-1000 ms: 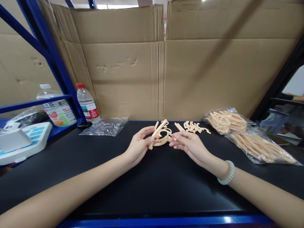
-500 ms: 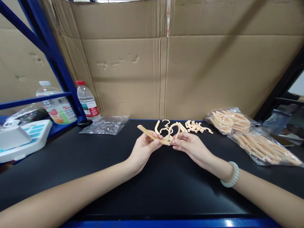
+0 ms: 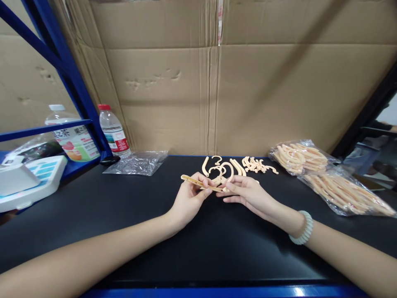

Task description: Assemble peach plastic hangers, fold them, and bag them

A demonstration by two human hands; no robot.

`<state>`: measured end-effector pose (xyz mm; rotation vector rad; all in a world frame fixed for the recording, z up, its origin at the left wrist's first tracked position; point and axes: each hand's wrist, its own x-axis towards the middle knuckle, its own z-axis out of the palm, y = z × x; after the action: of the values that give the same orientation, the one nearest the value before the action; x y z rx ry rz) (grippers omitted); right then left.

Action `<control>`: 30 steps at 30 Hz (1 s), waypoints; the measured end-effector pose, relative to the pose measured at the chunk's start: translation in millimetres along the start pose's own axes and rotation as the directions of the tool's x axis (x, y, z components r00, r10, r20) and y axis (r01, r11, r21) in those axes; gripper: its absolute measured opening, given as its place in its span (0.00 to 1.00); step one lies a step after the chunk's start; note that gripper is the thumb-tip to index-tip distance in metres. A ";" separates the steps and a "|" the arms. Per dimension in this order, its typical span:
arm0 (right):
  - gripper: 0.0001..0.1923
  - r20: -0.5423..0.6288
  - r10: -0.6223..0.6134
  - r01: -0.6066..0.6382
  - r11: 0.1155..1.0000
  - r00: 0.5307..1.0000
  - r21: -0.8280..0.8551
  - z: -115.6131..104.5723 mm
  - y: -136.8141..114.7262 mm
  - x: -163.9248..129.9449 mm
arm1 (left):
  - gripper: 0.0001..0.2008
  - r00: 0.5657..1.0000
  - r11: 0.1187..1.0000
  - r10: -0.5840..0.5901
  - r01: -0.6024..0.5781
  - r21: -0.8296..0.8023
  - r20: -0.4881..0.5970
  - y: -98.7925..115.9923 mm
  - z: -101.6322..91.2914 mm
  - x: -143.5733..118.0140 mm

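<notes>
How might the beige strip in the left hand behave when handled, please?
The strip looks fairly stiff, since its free end juts past the left hand without sagging. It is probably light, being slim and held in a pinch.

There are two hands [image 3: 190, 200] [image 3: 252, 194], one held strip [image 3: 192, 180], one held hook [image 3: 232, 171], two bottles [image 3: 114, 136] [image 3: 79, 147], two filled bags [image 3: 300, 159] [image 3: 345, 191], one bracelet [image 3: 309, 225].
</notes>
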<state>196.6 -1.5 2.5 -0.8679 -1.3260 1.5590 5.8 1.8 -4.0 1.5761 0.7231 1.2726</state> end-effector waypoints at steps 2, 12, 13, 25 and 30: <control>0.15 0.000 -0.003 0.003 1.000 1.000 -0.005 0.2 0.1 0.3 | 0.10 1.000 1.000 0.012 -0.012 0.011 0.011 -0.2 -0.2 0.0; 0.20 -0.085 -0.051 0.047 0.998 0.995 -0.049 3.2 4.5 0.6 | 0.11 0.998 0.997 0.023 -0.026 0.066 0.053 -0.7 0.8 -0.9; 0.20 -0.093 -0.061 0.057 0.997 0.994 -0.053 3.4 5.6 1.0 | 0.11 0.998 0.998 0.018 -0.021 0.060 0.060 -0.8 0.9 -0.9; 0.18 -0.146 -0.161 0.133 0.974 0.976 -0.184 6.0 12.5 6.6 | 0.10 0.997 1.000 -0.015 0.014 0.011 0.070 -0.6 2.8 0.1; 0.17 -0.152 -0.184 0.150 0.967 0.971 -0.207 7.3 13.1 6.8 | 0.11 0.999 0.999 -0.050 0.050 0.020 0.018 1.7 6.1 -1.5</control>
<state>185.0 1.7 -8.8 -0.9599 -1.4045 1.2116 10.9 -2.0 -3.0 1.5737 0.7607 1.2165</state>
